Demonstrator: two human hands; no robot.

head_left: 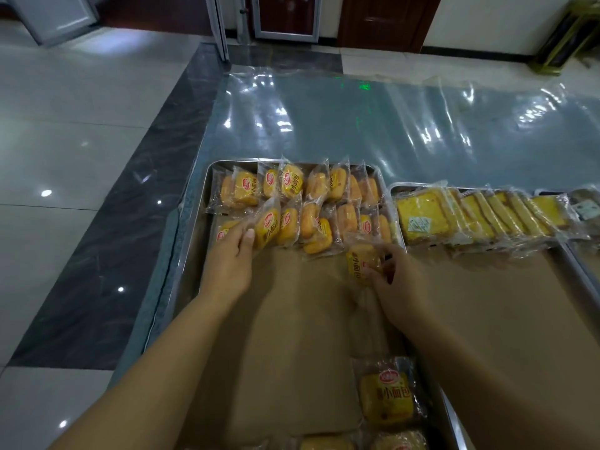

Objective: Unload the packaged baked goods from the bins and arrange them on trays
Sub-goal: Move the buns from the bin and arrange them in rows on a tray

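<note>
A metal tray lined with brown paper holds two leaning rows of small yellow bun packets at its far end. My left hand grips a bun packet at the left end of the nearer row, thumb on its front. My right hand pinches another yellow bun packet just in front of that row's right part. Loose bun packets lie on the paper at the tray's near end.
A second tray to the right carries a row of wrapped cake slices on brown paper. Both trays rest on a table covered in shiny plastic film. Tiled floor lies to the left, doors at the back.
</note>
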